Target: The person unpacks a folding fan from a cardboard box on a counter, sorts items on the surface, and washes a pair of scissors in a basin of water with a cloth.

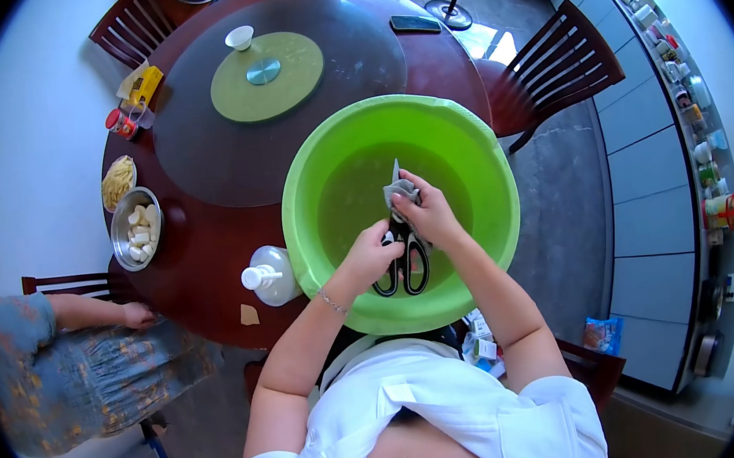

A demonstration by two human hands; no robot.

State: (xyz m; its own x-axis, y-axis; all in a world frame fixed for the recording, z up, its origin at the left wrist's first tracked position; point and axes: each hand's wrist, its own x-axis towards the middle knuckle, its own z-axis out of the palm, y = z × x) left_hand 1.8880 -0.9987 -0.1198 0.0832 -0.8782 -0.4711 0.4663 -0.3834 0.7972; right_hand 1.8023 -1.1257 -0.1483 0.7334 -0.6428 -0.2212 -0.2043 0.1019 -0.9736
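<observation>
Over a large green basin (309, 173) of cloudy water, I have a pair of scissors (414, 277) with black handles, its blade tip pointing away from me. My left hand (365, 257) is closed around the scissors near the handles. In my right hand (430, 214) is a wet grey cloth (401, 194), pinched around the blades, with the tip sticking out beyond it. A clear pump bottle (273, 278) with a white top stands against the basin's left side.
The basin is on a round dark-red table (214, 288) with a glass turntable (200, 148). Left lie a metal bowl of white chunks (139, 233) and a plate of pale strips (120, 184). A phone (415, 24) lies at the back. Another person's arm (92, 310) rests at left; a chair (558, 60) stands right.
</observation>
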